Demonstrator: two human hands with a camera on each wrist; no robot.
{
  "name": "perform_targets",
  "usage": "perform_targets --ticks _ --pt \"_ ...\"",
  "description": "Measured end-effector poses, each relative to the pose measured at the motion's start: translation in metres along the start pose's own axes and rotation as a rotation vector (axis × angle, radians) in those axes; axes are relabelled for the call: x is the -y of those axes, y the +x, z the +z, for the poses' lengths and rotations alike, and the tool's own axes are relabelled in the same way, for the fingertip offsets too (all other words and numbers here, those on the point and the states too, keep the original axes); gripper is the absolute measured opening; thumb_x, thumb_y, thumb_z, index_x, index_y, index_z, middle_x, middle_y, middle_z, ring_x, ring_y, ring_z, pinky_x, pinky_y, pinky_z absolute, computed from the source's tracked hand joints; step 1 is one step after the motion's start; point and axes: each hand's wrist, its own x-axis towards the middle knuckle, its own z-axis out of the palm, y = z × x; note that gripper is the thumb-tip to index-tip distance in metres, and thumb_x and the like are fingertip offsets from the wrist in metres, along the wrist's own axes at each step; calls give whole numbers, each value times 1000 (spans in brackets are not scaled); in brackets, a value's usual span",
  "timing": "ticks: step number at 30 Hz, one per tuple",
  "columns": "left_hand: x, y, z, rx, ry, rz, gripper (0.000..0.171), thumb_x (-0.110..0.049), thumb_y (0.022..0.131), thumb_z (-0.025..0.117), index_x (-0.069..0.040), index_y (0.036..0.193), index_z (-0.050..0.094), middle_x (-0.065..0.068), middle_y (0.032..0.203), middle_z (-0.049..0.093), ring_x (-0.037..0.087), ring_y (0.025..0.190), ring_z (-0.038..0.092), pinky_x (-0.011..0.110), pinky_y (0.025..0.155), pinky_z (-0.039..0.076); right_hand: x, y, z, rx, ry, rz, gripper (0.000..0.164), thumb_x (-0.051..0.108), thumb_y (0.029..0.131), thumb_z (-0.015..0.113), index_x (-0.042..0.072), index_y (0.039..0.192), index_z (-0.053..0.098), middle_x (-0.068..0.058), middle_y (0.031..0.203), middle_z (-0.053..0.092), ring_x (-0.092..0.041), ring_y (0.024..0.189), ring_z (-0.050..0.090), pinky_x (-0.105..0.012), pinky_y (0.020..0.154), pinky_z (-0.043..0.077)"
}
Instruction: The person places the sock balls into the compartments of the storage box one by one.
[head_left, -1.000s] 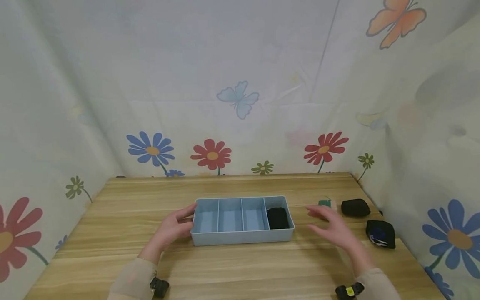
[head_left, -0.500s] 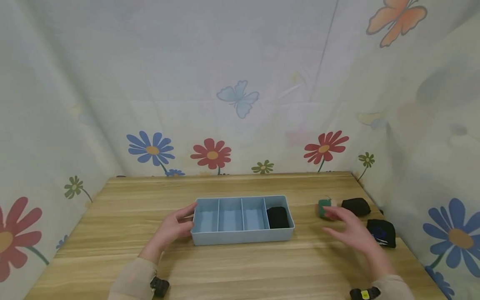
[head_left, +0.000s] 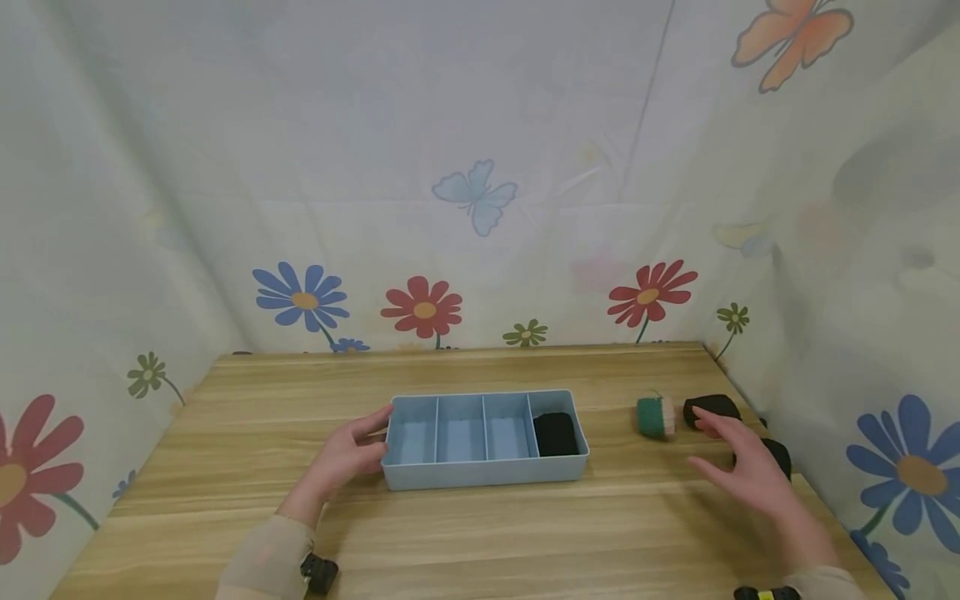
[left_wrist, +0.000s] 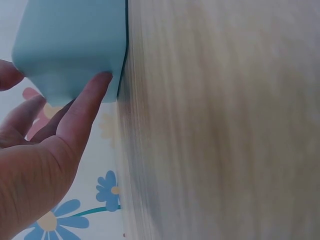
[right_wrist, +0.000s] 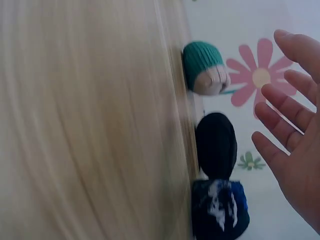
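Observation:
A long light-blue box (head_left: 480,477) with several compartments stands on the wooden table. My left hand (head_left: 348,454) rests with extended fingers against its left end; in the left wrist view a fingertip touches the end wall (left_wrist: 75,50). A black cloth bundle (head_left: 556,435) fills the rightmost compartment. My right hand (head_left: 753,471) hovers at the right, fingers spread and holding nothing. Nearest to it are a black rolled sock (right_wrist: 216,145) and a dark one with blue and white patterning (right_wrist: 220,207), both partly covered by the hand in the head view.
A green and beige ribbed rolled sock (head_left: 651,418) lies between the box and the right hand. The wooden table (head_left: 480,542) ends at a flower-print cloth (head_left: 360,208) at the back and sides.
My right hand has moved rightward from beside the box, past the green and beige sock, to over the dark ones. The left hand and the box have stayed put.

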Motion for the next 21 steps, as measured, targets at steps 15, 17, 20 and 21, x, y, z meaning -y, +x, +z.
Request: perform_targets --ticks 15,17,20,21 --pt "1 1 1 -13 4 -10 68 -4 87 60 -9 152 40 22 154 37 43 129 49 44 88 55 -27 -15 -34 16 2 16 90 8 69 86 5 148 44 -25 125 56 -36 114 45 -23 102 28" --pt "1 1 1 -14 4 -10 68 -4 87 60 -9 152 41 22 154 37 43 129 49 44 88 55 -30 -15 -40 29 5 21 90 8 70 86 4 149 43 -27 127 55 -40 115 45 -39 103 32" --pt "0 0 1 -9 3 -4 68 -3 87 60 -9 152 40 22 154 37 43 129 49 43 88 55 -36 -15 -48 57 11 27 91 7 71 85 4 150 40 -29 126 53 -47 114 44 -60 89 34" --pt "-1 0 1 -10 2 -4 68 -3 87 60 -9 152 40 22 154 37 43 129 49 43 87 55 -39 -16 -49 54 -1 12 92 7 71 85 5 151 40 -29 125 53 -46 112 45 -59 89 35"
